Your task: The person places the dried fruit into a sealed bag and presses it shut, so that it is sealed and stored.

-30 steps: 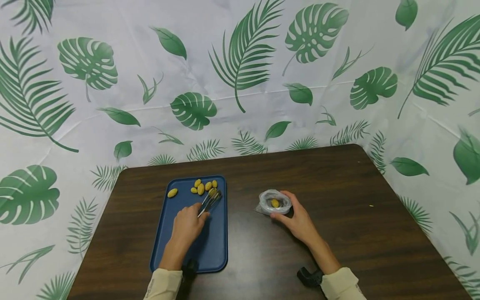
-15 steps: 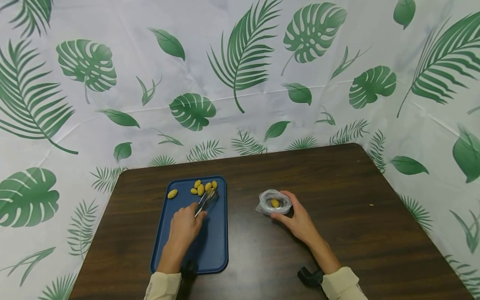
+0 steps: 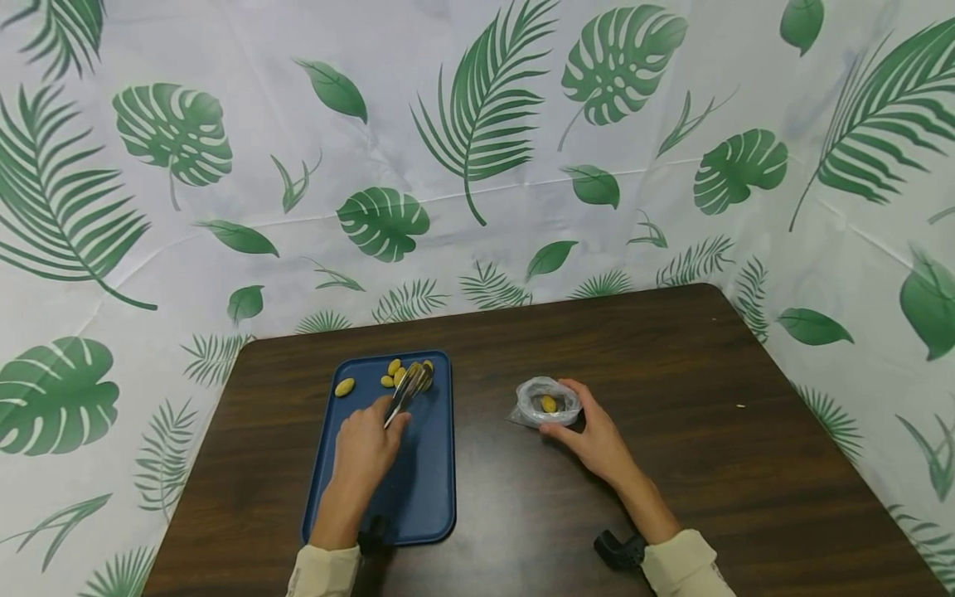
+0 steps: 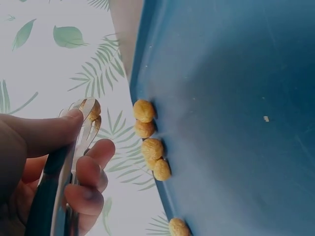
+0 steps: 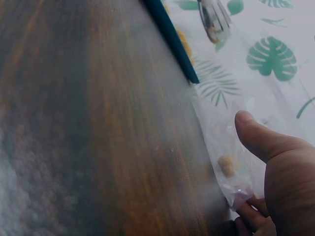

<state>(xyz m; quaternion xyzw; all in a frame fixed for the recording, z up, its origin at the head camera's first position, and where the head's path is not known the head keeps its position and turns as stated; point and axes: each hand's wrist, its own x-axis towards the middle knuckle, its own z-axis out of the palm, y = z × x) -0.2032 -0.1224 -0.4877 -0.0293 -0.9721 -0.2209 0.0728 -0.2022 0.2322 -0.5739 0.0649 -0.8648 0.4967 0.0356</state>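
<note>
My left hand (image 3: 366, 444) grips a pair of metal tongs (image 3: 405, 393) with dark handles, raised over the blue tray (image 3: 418, 497). In the left wrist view, a yellow-brown oval piece (image 4: 93, 110) sits between the tong tips. Several similar yellow pieces (image 4: 152, 147) lie along the tray's far edge, some partly hidden behind the tongs in the head view. A lone piece (image 3: 345, 387) rests near the far left corner. My right hand (image 3: 597, 435) holds the rim of a clear plastic bag (image 3: 528, 404), thumb and fingers around its side. One yellow piece (image 3: 549, 404) shows inside the bag.
The tray lies on the left of a dark wooden table (image 3: 522, 514); the bag stands right of it. A leaf-patterned cloth (image 3: 477, 240) hangs behind the table. A small pale scrap (image 3: 741, 405) lies on the right of the tabletop.
My left hand has shifted slightly left and up with the tongs, the tips lifting away from the tray with a piece between them. My right hand and the bag stay put.
</note>
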